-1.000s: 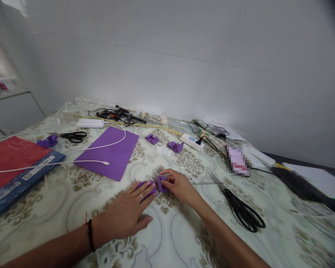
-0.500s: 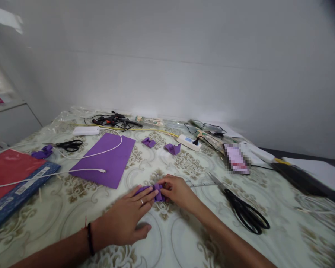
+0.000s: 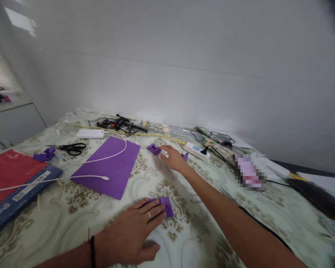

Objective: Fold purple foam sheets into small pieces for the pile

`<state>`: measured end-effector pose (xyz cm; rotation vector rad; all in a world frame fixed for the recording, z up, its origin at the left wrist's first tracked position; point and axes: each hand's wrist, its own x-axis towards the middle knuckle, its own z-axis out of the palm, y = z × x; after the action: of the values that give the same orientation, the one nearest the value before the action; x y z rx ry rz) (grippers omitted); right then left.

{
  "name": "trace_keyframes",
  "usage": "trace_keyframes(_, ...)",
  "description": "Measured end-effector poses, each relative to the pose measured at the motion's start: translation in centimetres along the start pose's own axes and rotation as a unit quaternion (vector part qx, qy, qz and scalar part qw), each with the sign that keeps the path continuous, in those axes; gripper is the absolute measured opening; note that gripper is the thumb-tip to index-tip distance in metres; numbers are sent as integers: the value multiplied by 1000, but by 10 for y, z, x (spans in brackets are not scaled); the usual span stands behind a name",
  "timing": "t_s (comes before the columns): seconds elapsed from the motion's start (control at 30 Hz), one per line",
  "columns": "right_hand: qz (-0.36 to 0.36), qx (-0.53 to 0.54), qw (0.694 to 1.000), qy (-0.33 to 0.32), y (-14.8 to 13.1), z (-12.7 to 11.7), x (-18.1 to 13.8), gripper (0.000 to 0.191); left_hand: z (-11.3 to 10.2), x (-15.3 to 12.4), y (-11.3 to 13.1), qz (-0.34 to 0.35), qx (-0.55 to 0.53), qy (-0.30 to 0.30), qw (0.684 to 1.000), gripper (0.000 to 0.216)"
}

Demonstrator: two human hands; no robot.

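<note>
My left hand (image 3: 134, 230) lies flat on the patterned tablecloth, fingers stretched over a small folded purple paper piece (image 3: 166, 206). My right hand (image 3: 171, 157) is stretched far forward, its fingers curled over a small white object beside a folded purple piece (image 3: 154, 149). Another purple piece (image 3: 185, 156) shows just behind that hand. A large purple sheet (image 3: 108, 166) lies to the left with a white cable (image 3: 95, 160) across it.
Black scissors (image 3: 72, 148) and a purple scrap (image 3: 44, 154) lie far left, near a red and blue pack (image 3: 13, 178). A white power bank (image 3: 90, 133), a glue gun with cords (image 3: 120, 123), a power strip (image 3: 197, 150) and a phone (image 3: 249, 173) line the back.
My right hand left the folded piece and reached forward to the purple pieces near the power strip. My left hand stayed pressing the folded piece. The camera shifted slightly.
</note>
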<state>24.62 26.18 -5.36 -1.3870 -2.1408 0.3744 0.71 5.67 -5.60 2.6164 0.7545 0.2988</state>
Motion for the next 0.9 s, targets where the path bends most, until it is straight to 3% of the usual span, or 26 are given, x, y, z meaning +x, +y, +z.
trace_keyframes(0.17,-25,-10,1000,-7,-6,33,-13,38,0,-1,-1,7,9,-3,1000,72)
trace_keyframes(0.23,-28,-3,1000,-2,-11,28,-23,40,0,0,0,7,14,-1,1000,72)
trace_keyframes(0.33,-40,16,999,-15,-23,2,-47,41,1,2,1,5,24,-4,1000,72)
trace_keyframes(0.5,-71,64,986,-139,-53,-39,-113,19,0,4,3,-6,45,-21,999,76)
trace_keyframes(0.57,-71,87,980,-162,-58,-41,-138,19,1,3,3,-3,47,-16,999,77)
trace_keyframes(0.67,-75,89,986,-118,-54,-31,-164,21,4,3,1,3,47,-3,999,76)
trace_keyframes(0.77,-81,80,989,-90,-45,-21,-176,27,6,2,0,6,52,-1,999,76)
trace_keyframes(0.9,-86,87,987,-107,-39,-20,-179,34,6,2,-1,10,58,-3,998,75)
